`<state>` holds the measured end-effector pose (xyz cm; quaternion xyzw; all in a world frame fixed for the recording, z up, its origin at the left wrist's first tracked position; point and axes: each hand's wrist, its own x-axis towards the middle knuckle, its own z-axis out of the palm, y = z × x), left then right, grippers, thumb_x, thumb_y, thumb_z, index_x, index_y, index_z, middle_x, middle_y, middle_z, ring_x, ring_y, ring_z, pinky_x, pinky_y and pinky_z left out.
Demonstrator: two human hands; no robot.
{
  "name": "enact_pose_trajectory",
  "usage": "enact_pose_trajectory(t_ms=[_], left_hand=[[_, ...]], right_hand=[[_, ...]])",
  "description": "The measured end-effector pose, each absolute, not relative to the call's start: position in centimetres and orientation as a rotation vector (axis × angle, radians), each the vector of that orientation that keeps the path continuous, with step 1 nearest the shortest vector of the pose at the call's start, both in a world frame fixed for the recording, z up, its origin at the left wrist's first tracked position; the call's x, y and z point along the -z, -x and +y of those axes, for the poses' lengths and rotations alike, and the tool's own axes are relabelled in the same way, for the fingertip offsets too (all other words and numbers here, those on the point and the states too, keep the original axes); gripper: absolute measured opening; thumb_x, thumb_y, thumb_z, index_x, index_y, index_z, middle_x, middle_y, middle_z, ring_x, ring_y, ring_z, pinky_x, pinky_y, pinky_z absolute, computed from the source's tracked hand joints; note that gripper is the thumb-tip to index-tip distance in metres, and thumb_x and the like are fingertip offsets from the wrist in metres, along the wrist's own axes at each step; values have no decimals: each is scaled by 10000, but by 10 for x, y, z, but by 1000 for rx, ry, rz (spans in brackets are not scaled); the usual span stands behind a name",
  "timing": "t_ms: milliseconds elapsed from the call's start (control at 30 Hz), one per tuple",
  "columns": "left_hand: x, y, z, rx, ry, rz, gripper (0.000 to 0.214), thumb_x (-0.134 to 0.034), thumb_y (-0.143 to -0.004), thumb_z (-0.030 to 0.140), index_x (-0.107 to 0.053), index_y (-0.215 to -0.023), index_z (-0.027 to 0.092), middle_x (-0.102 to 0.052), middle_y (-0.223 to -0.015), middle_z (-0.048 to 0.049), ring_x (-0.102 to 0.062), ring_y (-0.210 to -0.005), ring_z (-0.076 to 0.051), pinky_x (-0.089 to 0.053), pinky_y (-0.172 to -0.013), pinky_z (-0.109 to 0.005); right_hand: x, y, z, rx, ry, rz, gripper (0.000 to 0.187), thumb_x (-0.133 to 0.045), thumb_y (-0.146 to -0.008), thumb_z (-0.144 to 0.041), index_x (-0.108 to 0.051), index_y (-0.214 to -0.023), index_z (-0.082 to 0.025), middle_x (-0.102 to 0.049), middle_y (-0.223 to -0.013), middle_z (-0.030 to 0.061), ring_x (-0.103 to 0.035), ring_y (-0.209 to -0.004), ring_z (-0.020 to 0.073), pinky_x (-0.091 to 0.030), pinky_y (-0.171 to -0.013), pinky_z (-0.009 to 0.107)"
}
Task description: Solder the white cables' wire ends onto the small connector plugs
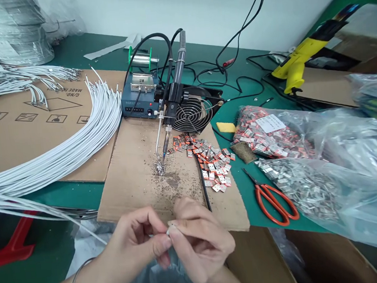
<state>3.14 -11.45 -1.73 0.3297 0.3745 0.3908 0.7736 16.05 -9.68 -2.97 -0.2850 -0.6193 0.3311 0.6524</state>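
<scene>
My left hand [137, 240] and my right hand [200, 237] meet fingertip to fingertip at the front edge of the cardboard mat. Both are closed in a pinch on the end of a white cable [91, 233], whose length runs off to the left behind my left wrist. Only a small pale tip shows between the fingers; its details are hidden. Beyond my hands, a soldering iron [172, 112] is held in a stand, tip down over solder bits [159, 168]. To its right lies a heap of orange and silver USB connectors [214, 168].
A large bundle of white cables [77, 158] curves across the left. The blue soldering unit [139, 102], solder spool [141, 59] and fan [194, 112] stand behind. At right are orange-handled scissors [275, 202], bags of connectors [267, 134] and metal shells [301, 189], and a yellow heat gun [303, 56].
</scene>
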Motion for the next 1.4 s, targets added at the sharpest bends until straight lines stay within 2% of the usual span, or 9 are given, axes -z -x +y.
enact_pose_trajectory(t_ms=[167, 267, 367, 433, 633, 867, 1133, 1300, 1400], left_hand=[[21, -30, -123, -896, -652, 740, 286, -724, -712, 325, -504, -656, 152, -596, -511, 32, -589, -426, -75, -418, -416, -123], [19, -24, -123, -910, -652, 801, 290, -725, -714, 314, -493, -647, 153, -586, -493, 38, -580, -408, -71, -424, -420, -126], [17, -20, -119, -883, -672, 844, 301, -729, -704, 332, -498, -638, 151, -583, -491, 36, -568, -399, -72, -426, -418, -138], [18, -19, -118, -849, -689, 858, 302, -730, -698, 344, -510, -636, 147, -585, -500, 32, -561, -403, -74, -430, -422, -149], [21, -21, -118, -806, -732, 914, 296, -735, -690, 349, -534, -634, 138, -572, -489, 43, -551, -432, -61, -434, -457, -145], [26, -32, -115, -842, -630, 823, 389, -742, -659, 420, -466, -612, 149, -599, -455, 30, -551, -386, -69, -428, -419, -146], [19, -29, -113, -864, -680, 838, 316, -737, -687, 356, -498, -637, 155, -594, -484, 34, -566, -381, -83, -411, -395, -148], [18, -26, -112, -859, -719, 905, 316, -732, -686, 369, -507, -636, 154, -585, -472, 37, -557, -376, -83, -420, -409, -159], [17, -26, -111, -831, -736, 921, 325, -737, -674, 382, -512, -631, 151, -585, -472, 36, -554, -389, -79, -426, -424, -159]], right_hand=[[30, -156, -96, -953, 618, -1129, 133, -558, -788, -141, -631, -757, -247, -448, -557, -29, -392, -496, 118, -351, -491, 273], [29, -167, -91, -1028, 645, -963, 156, -542, -860, -259, -601, -716, -253, -391, -541, -43, -363, -503, 119, -337, -489, 251], [25, -180, -89, -1153, 767, -1305, 17, -641, -784, -229, -656, -787, -233, -547, -596, -3, -453, -557, 136, -377, -509, 261], [21, -184, -88, -1261, 808, -1522, 98, -702, -702, -185, -680, -795, -206, -606, -618, 15, -482, -555, 137, -389, -488, 252], [12, -184, -84, -1314, 841, -1653, 107, -651, -694, -106, -628, -620, -180, -543, -496, -25, -440, -461, 101, -361, -442, 231], [28, -163, -97, -1070, 786, -1359, 168, -578, -706, -66, -576, -596, -193, -496, -499, -31, -427, -449, 99, -352, -435, 218], [26, -164, -85, -1426, 717, -830, 218, -638, -783, -298, -548, -610, -201, -426, -476, -62, -323, -388, 68, -294, -376, 177], [17, -183, -78, -1390, 866, -1296, 43, -705, -682, -173, -663, -686, -182, -568, -549, -7, -451, -475, 98, -368, -420, 205], [13, -186, -80, -1465, 857, -1447, 51, -692, -660, -132, -668, -671, -176, -558, -538, -12, -444, -477, 101, -363, -425, 219]])
